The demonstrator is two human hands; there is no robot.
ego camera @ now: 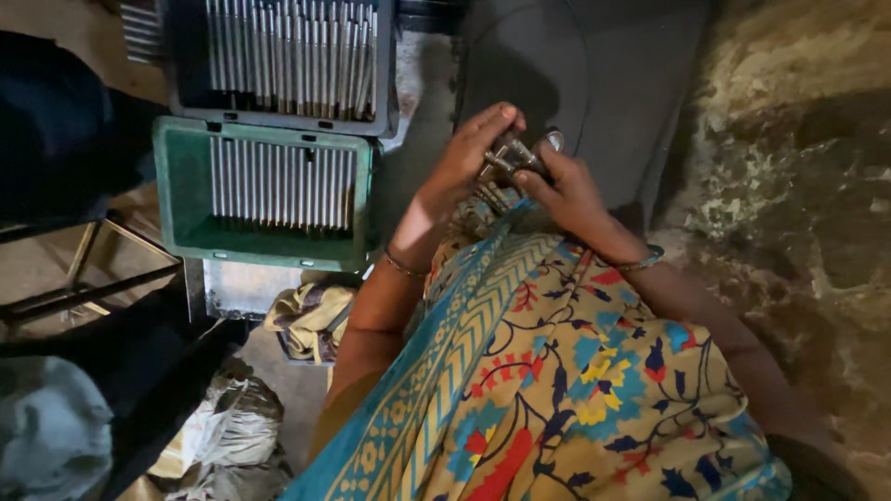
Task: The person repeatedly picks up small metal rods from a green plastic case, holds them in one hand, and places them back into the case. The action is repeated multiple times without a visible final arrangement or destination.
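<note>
Metal part [516, 156] — small, shiny, held up between both hands over the lap. Left hand [464, 162] grip closed on it, fingers curled over top; right hand [564, 190] grip closed on its lower end. Left of the hands — green crate [176, 186] and grey crate [186, 65], each with a row of steel rods [278, 186].

Both forearms reach forward and meet in front of her body — the left hand [461, 160] is raised with the wrist bent, fingers curled inward, the index stretched on top. The right hand [568, 193] sits just beside it, fingers closed — the two hands touching at the fingertips. A thin bangle circles each wrist.
</note>
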